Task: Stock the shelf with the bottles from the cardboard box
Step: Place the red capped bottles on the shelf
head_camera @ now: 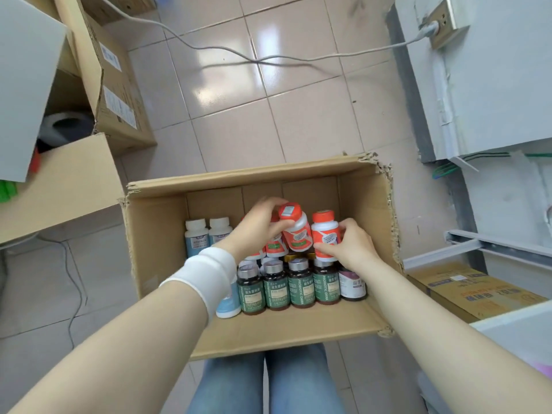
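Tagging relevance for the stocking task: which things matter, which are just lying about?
Job: cardboard box; tilted orange-capped bottle in left hand; upright orange-capped bottle in right hand; green-label bottles.
Lying about: floor cable; wall socket; cartons at left; yellow carton at right.

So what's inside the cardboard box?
Bottles. The left hand and right hand each grip an orange-capped bottle; near them stand green-labelled bottles, blue-labelled bottles and a purple-labelled bottle. The hands partly cover more orange ones beneath.
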The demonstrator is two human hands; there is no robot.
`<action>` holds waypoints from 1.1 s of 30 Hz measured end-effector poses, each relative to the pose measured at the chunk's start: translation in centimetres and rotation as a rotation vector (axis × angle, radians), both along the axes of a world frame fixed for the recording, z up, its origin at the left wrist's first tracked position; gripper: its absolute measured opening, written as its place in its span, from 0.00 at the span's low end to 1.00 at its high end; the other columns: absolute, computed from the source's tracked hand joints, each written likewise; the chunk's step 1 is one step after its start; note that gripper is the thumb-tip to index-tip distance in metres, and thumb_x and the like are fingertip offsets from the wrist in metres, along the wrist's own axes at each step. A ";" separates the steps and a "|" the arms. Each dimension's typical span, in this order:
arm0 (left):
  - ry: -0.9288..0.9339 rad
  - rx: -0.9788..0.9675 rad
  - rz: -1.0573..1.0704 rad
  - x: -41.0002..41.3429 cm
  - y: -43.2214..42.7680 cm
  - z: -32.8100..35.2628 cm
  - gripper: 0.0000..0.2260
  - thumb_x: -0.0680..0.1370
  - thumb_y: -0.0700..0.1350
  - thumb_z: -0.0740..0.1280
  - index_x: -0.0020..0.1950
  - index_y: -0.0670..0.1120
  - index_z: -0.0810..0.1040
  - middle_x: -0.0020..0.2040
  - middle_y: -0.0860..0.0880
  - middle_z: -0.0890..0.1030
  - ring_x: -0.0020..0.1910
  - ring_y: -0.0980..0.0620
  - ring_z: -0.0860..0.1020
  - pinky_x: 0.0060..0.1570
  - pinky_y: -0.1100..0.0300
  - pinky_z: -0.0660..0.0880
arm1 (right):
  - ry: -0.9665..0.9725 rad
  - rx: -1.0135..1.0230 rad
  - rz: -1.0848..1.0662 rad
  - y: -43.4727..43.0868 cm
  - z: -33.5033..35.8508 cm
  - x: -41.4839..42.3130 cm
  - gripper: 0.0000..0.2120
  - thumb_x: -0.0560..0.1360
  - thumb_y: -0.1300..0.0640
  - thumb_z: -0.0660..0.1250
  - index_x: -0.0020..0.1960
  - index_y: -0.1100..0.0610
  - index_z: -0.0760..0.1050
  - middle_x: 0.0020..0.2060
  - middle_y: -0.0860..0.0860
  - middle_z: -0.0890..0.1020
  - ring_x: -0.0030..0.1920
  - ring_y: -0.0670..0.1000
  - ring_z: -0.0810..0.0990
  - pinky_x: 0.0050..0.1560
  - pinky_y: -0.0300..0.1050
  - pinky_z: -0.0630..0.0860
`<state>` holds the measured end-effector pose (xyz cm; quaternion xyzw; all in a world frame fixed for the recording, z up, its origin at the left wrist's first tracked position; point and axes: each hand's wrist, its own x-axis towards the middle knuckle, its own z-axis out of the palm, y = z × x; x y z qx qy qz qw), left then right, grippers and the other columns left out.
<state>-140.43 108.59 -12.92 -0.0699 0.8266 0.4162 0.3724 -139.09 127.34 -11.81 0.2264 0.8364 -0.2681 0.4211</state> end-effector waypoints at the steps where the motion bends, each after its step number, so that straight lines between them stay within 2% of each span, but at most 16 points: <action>1: 0.024 0.037 0.035 0.1 -0.4 1.2 0.21 0.77 0.46 0.67 0.67 0.42 0.69 0.63 0.44 0.73 0.63 0.48 0.73 0.63 0.58 0.70 | 0.034 -0.028 -0.036 0.2 1.1 0.3 0.28 0.66 0.52 0.76 0.61 0.59 0.69 0.57 0.55 0.78 0.57 0.55 0.77 0.49 0.42 0.69; 4: 0.072 0.118 0.122 0.3 -1.4 5.6 0.17 0.77 0.45 0.66 0.65 0.44 0.69 0.59 0.50 0.74 0.57 0.55 0.75 0.56 0.63 0.71 | 0.147 -0.119 -0.158 0.7 4.9 1.3 0.29 0.67 0.55 0.76 0.63 0.57 0.68 0.56 0.51 0.78 0.56 0.52 0.77 0.54 0.43 0.71; 6: 0.098 0.222 0.203 0.6 -1.8 8.8 0.16 0.78 0.44 0.66 0.64 0.45 0.68 0.58 0.51 0.75 0.58 0.55 0.75 0.56 0.63 0.72 | 0.215 -0.159 -0.256 0.8 7.6 2.2 0.28 0.66 0.54 0.76 0.62 0.54 0.68 0.56 0.51 0.77 0.57 0.52 0.77 0.60 0.49 0.73; 8: 0.161 0.285 0.267 1.1 -1.8 12.3 0.15 0.78 0.44 0.65 0.63 0.47 0.68 0.59 0.51 0.76 0.58 0.55 0.75 0.56 0.63 0.73 | 0.264 -0.201 -0.343 0.8 10.5 3.3 0.28 0.65 0.55 0.77 0.60 0.52 0.67 0.57 0.52 0.77 0.57 0.52 0.77 0.61 0.52 0.73; 11: 0.214 0.375 0.363 2.4 -1.4 17.9 0.13 0.79 0.46 0.63 0.62 0.48 0.66 0.57 0.51 0.75 0.57 0.54 0.75 0.53 0.64 0.74 | 0.333 -0.252 -0.427 0.3 16.1 5.8 0.31 0.66 0.57 0.76 0.64 0.56 0.66 0.55 0.50 0.75 0.55 0.50 0.75 0.60 0.48 0.73; 14: 0.217 0.504 0.415 4.7 -0.8 23.2 0.14 0.79 0.47 0.62 0.63 0.46 0.67 0.57 0.48 0.75 0.56 0.51 0.76 0.53 0.60 0.75 | 0.426 -0.286 -0.506 -0.4 21.8 10.1 0.29 0.67 0.56 0.76 0.64 0.57 0.68 0.53 0.50 0.77 0.54 0.50 0.76 0.59 0.46 0.72; 17: 0.199 0.621 0.423 7.6 -0.1 28.4 0.08 0.80 0.50 0.59 0.57 0.50 0.70 0.52 0.48 0.78 0.53 0.49 0.78 0.53 0.57 0.76 | 0.514 -0.349 -0.622 -1.5 27.0 15.2 0.23 0.69 0.57 0.74 0.61 0.57 0.71 0.52 0.51 0.79 0.50 0.48 0.78 0.50 0.38 0.75; 19: 0.195 0.690 0.399 9.7 0.2 32.1 0.06 0.81 0.51 0.57 0.52 0.54 0.72 0.47 0.51 0.79 0.46 0.53 0.80 0.50 0.57 0.78 | 0.585 -0.392 -0.692 -2.2 30.3 18.4 0.20 0.70 0.58 0.73 0.59 0.56 0.70 0.51 0.52 0.79 0.48 0.47 0.78 0.46 0.35 0.73; 21: 0.195 0.740 0.344 11.6 0.9 35.5 0.08 0.81 0.52 0.56 0.53 0.52 0.72 0.43 0.51 0.79 0.38 0.58 0.81 0.40 0.64 0.78 | 0.654 -0.409 -0.758 -2.5 33.2 21.4 0.21 0.70 0.58 0.72 0.60 0.57 0.70 0.53 0.54 0.79 0.51 0.51 0.78 0.52 0.41 0.73; 23: 0.189 0.786 0.271 13.6 2.0 38.7 0.14 0.81 0.52 0.55 0.59 0.45 0.72 0.45 0.50 0.80 0.38 0.57 0.81 0.37 0.65 0.78 | 0.730 -0.443 -0.814 -2.2 36.1 24.3 0.18 0.71 0.60 0.71 0.59 0.56 0.70 0.54 0.56 0.79 0.52 0.51 0.78 0.56 0.45 0.73; 26: 0.201 0.891 0.171 17.1 4.3 43.2 0.15 0.81 0.50 0.55 0.62 0.42 0.70 0.50 0.49 0.82 0.41 0.51 0.82 0.41 0.57 0.78 | 0.853 -0.522 -0.898 -1.3 40.7 28.9 0.17 0.70 0.56 0.70 0.56 0.55 0.71 0.55 0.58 0.80 0.54 0.55 0.80 0.61 0.51 0.74; 29: 0.190 0.970 0.032 21.8 7.7 47.9 0.15 0.81 0.50 0.56 0.62 0.42 0.70 0.48 0.48 0.81 0.39 0.52 0.82 0.41 0.58 0.80 | 0.970 -0.558 -0.962 0.3 45.1 34.4 0.23 0.71 0.53 0.67 0.63 0.60 0.69 0.57 0.59 0.79 0.57 0.56 0.79 0.64 0.53 0.72; 33: 0.185 1.097 -0.154 30.0 13.5 53.9 0.09 0.81 0.48 0.57 0.54 0.46 0.73 0.44 0.48 0.81 0.34 0.56 0.82 0.39 0.60 0.80 | 1.099 -0.485 -0.984 3.6 50.4 43.8 0.35 0.58 0.37 0.73 0.59 0.55 0.71 0.56 0.57 0.80 0.54 0.52 0.79 0.61 0.52 0.73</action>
